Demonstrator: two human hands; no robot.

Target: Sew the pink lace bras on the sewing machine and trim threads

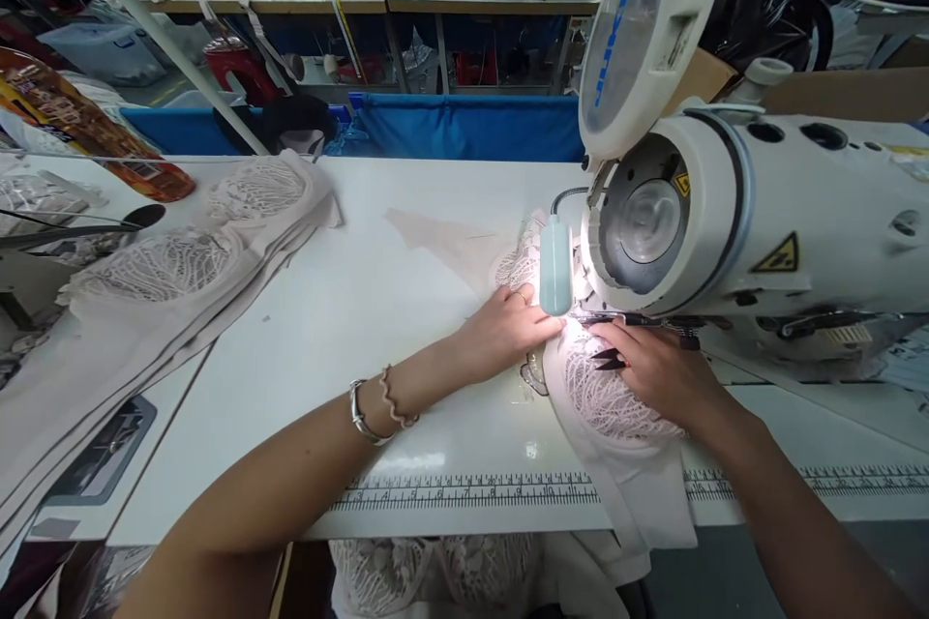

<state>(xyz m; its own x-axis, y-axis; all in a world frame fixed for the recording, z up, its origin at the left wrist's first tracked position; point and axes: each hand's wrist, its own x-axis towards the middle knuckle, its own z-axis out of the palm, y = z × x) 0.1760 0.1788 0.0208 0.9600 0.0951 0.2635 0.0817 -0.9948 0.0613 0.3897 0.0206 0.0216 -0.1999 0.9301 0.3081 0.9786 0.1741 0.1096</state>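
Note:
A pale pink lace bra piece [606, 392] lies under the head of a white sewing machine [813, 213] and hangs over the table's front edge. My left hand [508, 334] presses on the fabric just left of the needle area, fingers close together. To the right of the needle, my right hand [653, 372] holds small dark-bladed scissors or snips, whose tips point left over the lace. A small lamp [555, 266] lights the cloth between the hands and hides part of it. The needle itself cannot be made out.
Stacked lace pieces [166, 266] lie at the left, beside a brown-labelled bottle [87, 121]. A ruler strip [471, 491] runs along the white table's [348, 309] front edge. More lace pieces [435, 571] hang below. A blue cloth bin [479, 126] stands behind.

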